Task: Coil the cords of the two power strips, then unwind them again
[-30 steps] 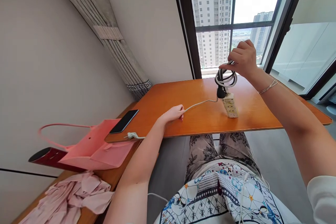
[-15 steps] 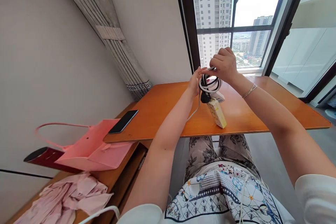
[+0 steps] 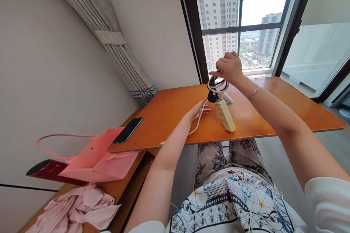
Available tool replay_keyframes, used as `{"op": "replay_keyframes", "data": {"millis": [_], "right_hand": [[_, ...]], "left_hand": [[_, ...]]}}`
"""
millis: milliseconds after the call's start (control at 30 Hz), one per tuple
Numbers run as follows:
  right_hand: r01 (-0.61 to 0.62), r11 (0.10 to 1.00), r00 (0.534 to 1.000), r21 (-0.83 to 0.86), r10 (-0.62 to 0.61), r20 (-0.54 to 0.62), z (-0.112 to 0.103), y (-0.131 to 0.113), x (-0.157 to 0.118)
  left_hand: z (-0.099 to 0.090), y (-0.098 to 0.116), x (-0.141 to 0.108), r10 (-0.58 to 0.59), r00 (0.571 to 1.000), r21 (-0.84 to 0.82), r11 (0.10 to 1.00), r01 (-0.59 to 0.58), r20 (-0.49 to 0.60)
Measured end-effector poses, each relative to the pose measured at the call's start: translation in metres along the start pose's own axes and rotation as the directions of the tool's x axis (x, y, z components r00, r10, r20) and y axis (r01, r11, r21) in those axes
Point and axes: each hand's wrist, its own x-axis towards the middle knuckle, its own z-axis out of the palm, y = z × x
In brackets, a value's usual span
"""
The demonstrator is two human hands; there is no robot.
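My right hand [image 3: 229, 67] is closed around the top of a coiled bundle of white and black cables [image 3: 218, 86], held above the wooden table. A black plug [image 3: 212, 97] hangs at the bottom of the coil. Just below it, a yellowed white power strip [image 3: 225, 115] stands tilted against a white block-shaped plug or adapter [image 3: 226, 98]. My left hand [image 3: 197, 110] is lower and to the left, fingers stretched out and apart. One white cable [image 3: 198, 122] runs from the coil past these fingers and down over the table's front edge side.
The orange-brown table [image 3: 259, 113] stretches to the window. A dark phone [image 3: 128, 130] lies at its left edge. Further left are a pink bag [image 3: 101, 156], a dark red cylinder [image 3: 56, 172] and crumpled pink cloth [image 3: 79, 207] on a lower wooden surface.
My left hand has left the coil and moved down along the white cable, its fingers now spread. My right hand still holds the coil in nearly the same place.
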Motion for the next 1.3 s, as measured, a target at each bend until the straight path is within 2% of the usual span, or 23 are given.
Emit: {"op": "replay_keyframes", "data": {"millis": [33, 100, 200, 367, 500, 600, 700, 833, 900, 967, 1033, 1167, 1267, 1300], "right_hand": [[-0.012, 1.0, 1.0, 0.009, 0.013, -0.011, 0.002, 0.0, 0.0], [-0.038, 0.999, 0.999, 0.028, 0.039, -0.031, 0.004, -0.003, -0.001], [-0.064, 0.996, 0.996, 0.06, 0.068, -0.059, 0.005, -0.015, 0.001], [-0.089, 0.988, 0.988, 0.127, 0.104, -0.117, 0.006, -0.032, 0.003], [-0.174, 0.96, 0.962, 0.218, 0.213, -0.172, 0.01, -0.023, 0.001], [-0.265, 0.911, 0.924, 0.315, 0.333, -0.186, 0.012, -0.007, -0.003], [-0.355, 0.841, 0.892, 0.409, 0.435, -0.121, 0.014, 0.002, -0.007], [-0.463, 0.738, 0.856, 0.491, 0.516, 0.031, 0.023, -0.007, -0.023], [-0.545, 0.673, 0.819, 0.501, 0.554, 0.147, 0.031, -0.021, -0.036], [-0.644, 0.598, 0.763, 0.477, 0.546, 0.345, 0.04, -0.044, -0.052], [-0.743, 0.507, 0.663, 0.438, 0.465, 0.586, 0.047, -0.075, -0.071], [-0.774, 0.428, 0.607, 0.466, 0.295, 0.738, 0.058, -0.15, -0.103], [-0.826, 0.341, 0.536, 0.449, 0.229, 0.813, 0.064, -0.196, -0.112], [-0.853, 0.275, 0.502, 0.442, 0.208, 0.839, 0.067, -0.207, -0.112]], "left_hand": [[-0.003, -0.002, -0.005, 0.021, 0.999, -0.014, 1.0, -0.02, 0.045], [-0.001, -0.004, -0.012, 0.137, 0.981, -0.041, 0.99, -0.132, 0.141], [0.018, -0.004, -0.015, 0.319, 0.931, -0.018, 0.947, -0.321, 0.18], [0.058, -0.006, -0.017, 0.275, 0.944, 0.03, 0.958, -0.285, 0.182], [0.068, -0.002, -0.023, 0.286, 0.947, -0.041, 0.958, -0.283, 0.148], [0.059, 0.01, -0.021, 0.311, 0.946, -0.065, 0.95, -0.305, 0.098], [0.038, 0.027, -0.013, 0.315, 0.949, -0.1, 0.945, -0.312, 0.011], [0.004, 0.041, 0.0, 0.174, 0.982, -0.139, 0.973, -0.182, -0.067], [-0.01, 0.04, 0.003, 0.15, 0.978, -0.14, 0.975, -0.17, -0.145], [-0.02, 0.035, 0.003, 0.137, 0.969, -0.14, 0.976, -0.167, -0.204], [-0.026, 0.03, 0.001, 0.109, 0.974, -0.148, 0.979, -0.14, -0.2], [-0.025, 0.03, -0.003, 0.098, 0.97, -0.16, 0.978, -0.136, -0.224], [-0.019, 0.04, -0.005, 0.1, 0.97, -0.172, 0.975, -0.14, -0.222], [-0.016, 0.044, -0.005, 0.108, 0.971, -0.178, 0.973, -0.148, -0.213]]}}
